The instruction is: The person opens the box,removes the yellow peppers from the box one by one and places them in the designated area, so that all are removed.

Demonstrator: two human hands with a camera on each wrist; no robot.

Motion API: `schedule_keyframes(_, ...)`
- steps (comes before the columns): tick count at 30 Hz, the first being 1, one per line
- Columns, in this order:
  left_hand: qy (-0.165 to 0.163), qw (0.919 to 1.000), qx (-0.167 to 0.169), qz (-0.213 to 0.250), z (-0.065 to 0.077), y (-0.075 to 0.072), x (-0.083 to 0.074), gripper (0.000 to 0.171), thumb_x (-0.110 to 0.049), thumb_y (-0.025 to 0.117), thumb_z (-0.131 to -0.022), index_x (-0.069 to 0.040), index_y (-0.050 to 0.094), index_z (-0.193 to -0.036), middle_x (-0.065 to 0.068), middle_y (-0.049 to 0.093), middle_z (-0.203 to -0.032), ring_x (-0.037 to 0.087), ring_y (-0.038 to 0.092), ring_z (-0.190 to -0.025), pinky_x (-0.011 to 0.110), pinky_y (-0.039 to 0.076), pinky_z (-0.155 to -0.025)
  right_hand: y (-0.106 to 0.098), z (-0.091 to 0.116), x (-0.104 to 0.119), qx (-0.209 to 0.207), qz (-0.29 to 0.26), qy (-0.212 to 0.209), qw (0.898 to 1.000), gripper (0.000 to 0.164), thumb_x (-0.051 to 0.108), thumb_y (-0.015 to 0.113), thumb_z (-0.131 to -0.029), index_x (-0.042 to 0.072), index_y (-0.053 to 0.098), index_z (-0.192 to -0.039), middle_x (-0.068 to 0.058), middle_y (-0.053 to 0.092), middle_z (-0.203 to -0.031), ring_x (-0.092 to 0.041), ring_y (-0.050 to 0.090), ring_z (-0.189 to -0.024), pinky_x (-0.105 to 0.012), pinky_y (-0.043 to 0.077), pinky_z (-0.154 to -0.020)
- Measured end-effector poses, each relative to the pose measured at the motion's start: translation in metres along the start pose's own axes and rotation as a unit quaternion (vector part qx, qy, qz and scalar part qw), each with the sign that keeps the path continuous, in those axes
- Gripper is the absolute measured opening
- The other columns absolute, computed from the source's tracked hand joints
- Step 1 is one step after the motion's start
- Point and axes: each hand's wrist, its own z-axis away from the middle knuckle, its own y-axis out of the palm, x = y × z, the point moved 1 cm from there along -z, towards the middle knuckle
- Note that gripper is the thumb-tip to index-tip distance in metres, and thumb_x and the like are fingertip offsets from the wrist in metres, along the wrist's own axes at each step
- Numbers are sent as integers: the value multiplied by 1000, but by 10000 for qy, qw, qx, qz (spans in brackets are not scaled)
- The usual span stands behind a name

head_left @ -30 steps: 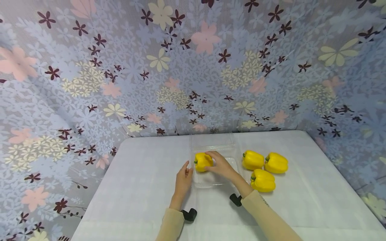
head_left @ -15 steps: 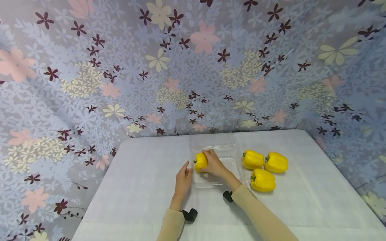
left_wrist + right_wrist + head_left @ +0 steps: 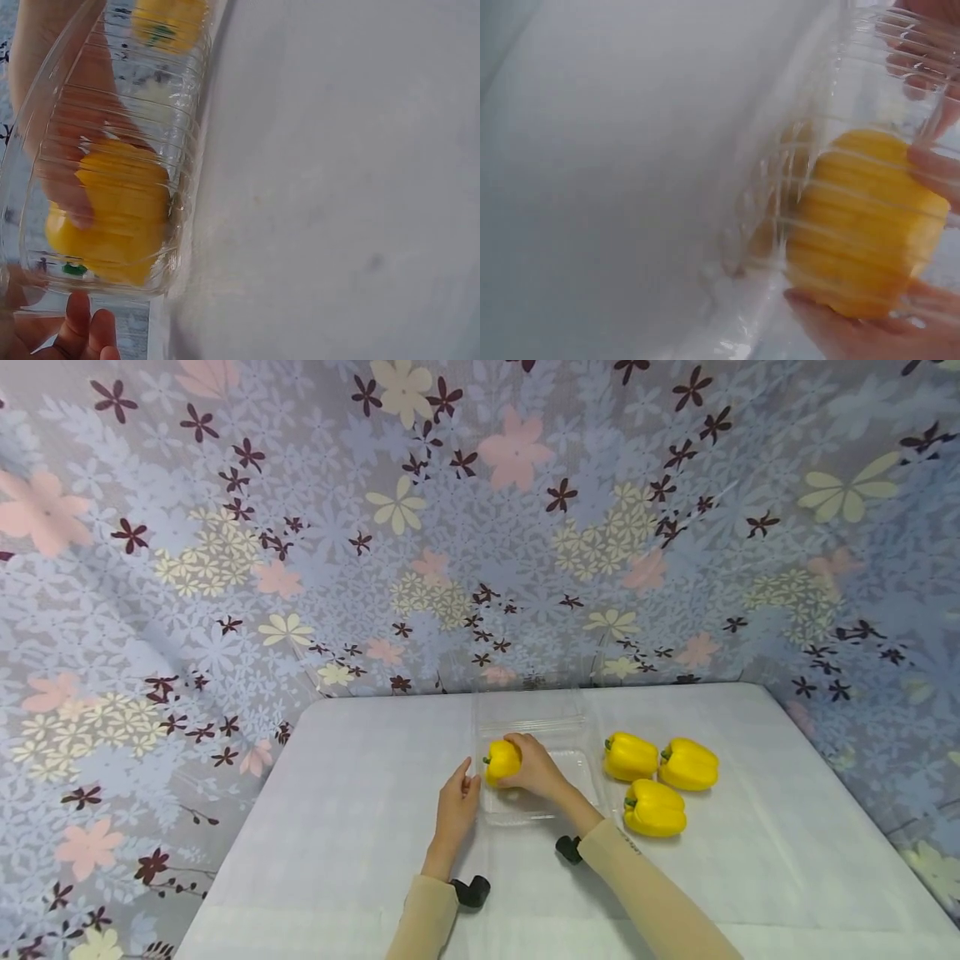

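My right hand (image 3: 538, 770) holds a yellow bell pepper (image 3: 502, 763) inside a clear plastic container (image 3: 525, 817), at its left end. The pepper's green stem points left, towards my left hand (image 3: 456, 803). Through the ribbed plastic in the right wrist view, fingers and thumb lie on opposite sides of the yellow pepper (image 3: 862, 225). My left hand is at the container's left wall, its index finger extended and the others loosely bent. In the left wrist view its fingertips (image 3: 76, 319) are close to the wall; whether they touch it I cannot tell.
Several more yellow bell peppers lie on the white-covered table (image 3: 360, 793): a back-left one (image 3: 630, 757), a back-right one (image 3: 687, 765) and a front one (image 3: 655, 808), all right of the container. The container's clear lid (image 3: 528, 703) stands open at the back, near the flowered cloth (image 3: 510, 568).
My right hand has moved left and come further round the pepper, which has shifted very slightly left. My left hand has stayed beside the container.
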Motion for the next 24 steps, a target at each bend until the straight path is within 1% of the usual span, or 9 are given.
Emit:
schedule_keyframes(5, -64, 10000, 3, -35, 1, 1, 2, 42, -14, 54, -96, -1, 50, -136, 5, 53, -81, 9, 46, -71, 17, 41, -62, -8, 5, 2, 44, -6, 47, 10000, 80, 18, 87, -65, -2, 49, -133, -19, 55, -126, -36, 53, -114, -53, 42, -100)
schedule_keyframes(9, -43, 10000, 32, -64, 0, 1, 2, 43, -14, 54, -96, -1, 49, -137, 4, 52, -80, 9, 45, -68, 17, 40, -60, -20, 10, 2, -47, 51, -145, 9999, 80, 20, 86, -65, -2, 49, -133, -20, 54, -127, -38, 52, -114, -54, 41, -99)
schedule_keyframes(12, 6, 10000, 30, -79, -2, 0, 2, 43, -14, 53, -96, 0, 49, -137, 4, 53, -80, 8, 46, -68, 17, 40, -59, -35, 16, 1, -108, 53, -282, 9995, 81, 21, 85, -67, -2, 47, -135, -21, 52, -131, -39, 50, -119, -55, 40, -101)
schedule_keyframes(15, -8, 10000, 1, -85, -2, 0, 2, 43, -13, 54, -95, 0, 49, -137, 4, 54, -80, 7, 47, -68, 17, 41, -60, -54, 26, 0, -188, 20, -174, 9997, 82, 20, 84, -68, -1, 45, -137, -22, 49, -137, -41, 46, -124, -56, 37, -104)
schedule_keyframes(18, 15, 10000, -11, -90, -3, 0, 2, 43, -12, 54, -95, 1, 49, -136, 4, 54, -80, 6, 47, -68, 18, 41, -60, -77, 39, -3, -267, -94, 91, 9996, 82, 18, 83, -70, 1, 43, -140, -21, 46, -141, -41, 43, -129, -56, 34, -107)
schedule_keyframes(20, 9, 10000, -5, -83, -3, 0, 2, 43, -12, 54, -95, 1, 49, -136, 4, 54, -80, 6, 46, -67, 18, 40, -60, -94, 50, -5, -333, -176, 253, 9990, 82, 18, 82, -71, 3, 41, -141, -21, 44, -143, -41, 41, -131, -55, 33, -108)
schedule_keyframes(24, -50, 10000, 8, -62, -2, 0, 2, 43, -12, 54, -95, 0, 49, -136, 2, 52, -79, 6, 45, -67, 18, 39, -60, -128, 76, -9, -499, -90, 558, 9972, 83, 22, 80, -75, 6, 37, -144, -21, 40, -145, -41, 39, -131, -57, 34, -106)
